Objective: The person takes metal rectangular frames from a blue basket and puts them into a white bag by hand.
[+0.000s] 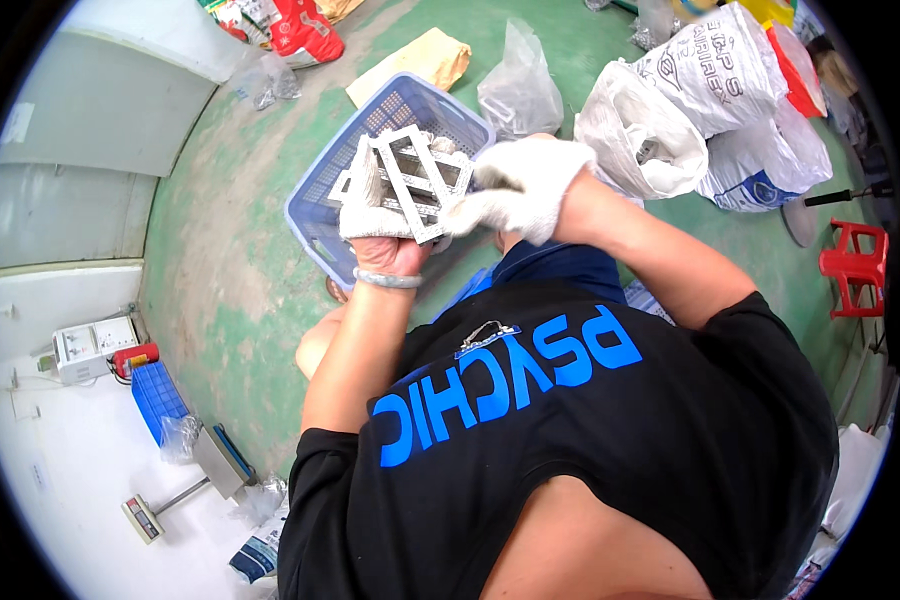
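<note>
Sitting btwn gloved hands (525,188), several rect. frames (402,190)

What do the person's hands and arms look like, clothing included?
The left hand and right hand wear off-white knitted gloves. A pale, greyish bangle circles the left wrist. Short black sleeves leave both forearms bare.

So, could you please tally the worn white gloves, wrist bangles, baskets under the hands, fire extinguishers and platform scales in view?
White knit gloves: 2
Wrist bangle: 1
Blue perforated basket: 1
Red fire extinguisher: 1
Platform scale: 1
Total: 6
The overlapping pale rectangular frames in the left hand cannot be counted surely, so they are left out.
</note>
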`<state>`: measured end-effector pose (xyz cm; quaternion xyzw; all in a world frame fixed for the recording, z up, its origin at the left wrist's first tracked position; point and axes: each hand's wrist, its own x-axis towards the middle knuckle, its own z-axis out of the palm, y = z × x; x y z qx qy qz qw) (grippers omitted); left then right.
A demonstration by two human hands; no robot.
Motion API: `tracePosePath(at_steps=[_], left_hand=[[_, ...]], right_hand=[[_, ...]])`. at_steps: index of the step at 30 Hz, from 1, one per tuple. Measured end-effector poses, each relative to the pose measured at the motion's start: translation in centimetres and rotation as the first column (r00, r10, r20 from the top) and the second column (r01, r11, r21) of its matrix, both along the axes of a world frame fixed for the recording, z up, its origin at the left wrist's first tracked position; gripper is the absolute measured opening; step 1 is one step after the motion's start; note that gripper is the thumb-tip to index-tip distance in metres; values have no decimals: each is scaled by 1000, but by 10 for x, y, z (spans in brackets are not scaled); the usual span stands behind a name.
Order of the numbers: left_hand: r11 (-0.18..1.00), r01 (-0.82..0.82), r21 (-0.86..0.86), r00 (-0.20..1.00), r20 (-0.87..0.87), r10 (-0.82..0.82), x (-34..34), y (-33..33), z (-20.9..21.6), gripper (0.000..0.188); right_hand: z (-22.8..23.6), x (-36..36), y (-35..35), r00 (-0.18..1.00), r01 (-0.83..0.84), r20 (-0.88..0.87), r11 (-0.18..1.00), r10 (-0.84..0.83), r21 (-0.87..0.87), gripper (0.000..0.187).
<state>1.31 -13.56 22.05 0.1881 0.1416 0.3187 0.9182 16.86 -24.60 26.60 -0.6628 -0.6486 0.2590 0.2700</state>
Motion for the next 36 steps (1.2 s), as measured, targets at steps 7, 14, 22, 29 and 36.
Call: tracePosePath(at_steps=[7, 14, 22, 29, 36], left_hand=[[990, -85, 114, 996, 47, 80, -2, 1, 5, 42], [986, -116, 123, 993, 43, 111, -7, 6, 10, 44], [981, -164, 100, 986, -1, 165, -14, 10, 8, 42], [981, -178, 75, 984, -8, 179, -18, 7, 10, 43], [990, -137, 24, 987, 93, 135, -19, 6, 10, 47]], right_hand=[[-39, -28, 10, 865, -85, -497, 996, 72, -3, 35], [-26, -35, 6, 245, -72, -960, 984, -139, -161, 13], [-18, -22, 3, 504, 104, -856, 992, -115, -72, 22], [-4, -16, 9, 980, -143, 198, 746, 15, 650, 45], [4, -11, 8, 949, -244, 315, 701, 29, 670, 48]])
